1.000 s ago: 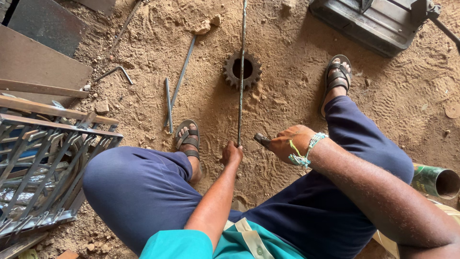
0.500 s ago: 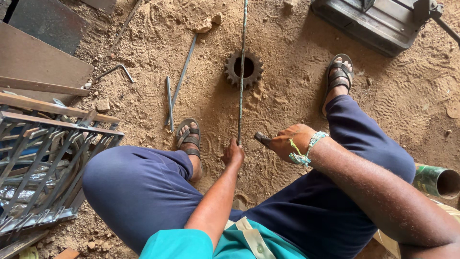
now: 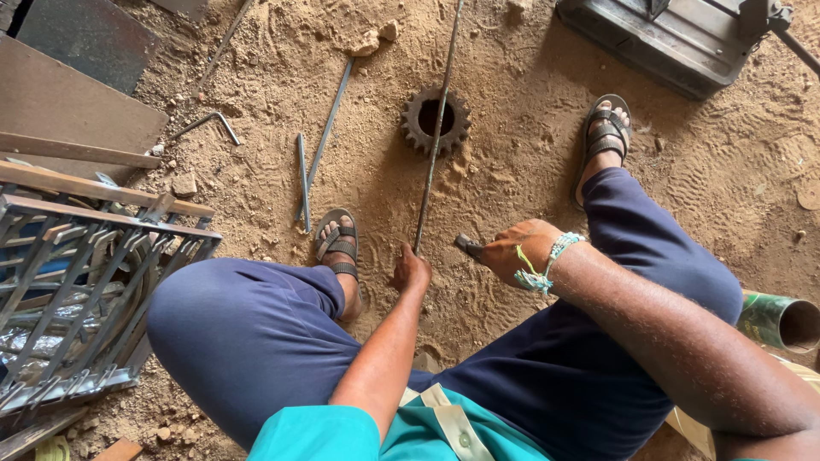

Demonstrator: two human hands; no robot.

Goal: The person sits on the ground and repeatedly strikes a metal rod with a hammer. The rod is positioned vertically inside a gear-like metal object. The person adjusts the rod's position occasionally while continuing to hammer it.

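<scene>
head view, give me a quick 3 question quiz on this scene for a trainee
1. True or false: the long metal rod lies across the toothed gear on the sandy ground.
2. Which hand grips the near end of the rod? A) left hand B) right hand C) neither
3. Fill in: the right hand holds a small dark ____.

Key
1. True
2. A; the left hand is closed around the rod's lower end.
3. Tool; its exact kind cannot be told, only a short dark end shows.
</scene>
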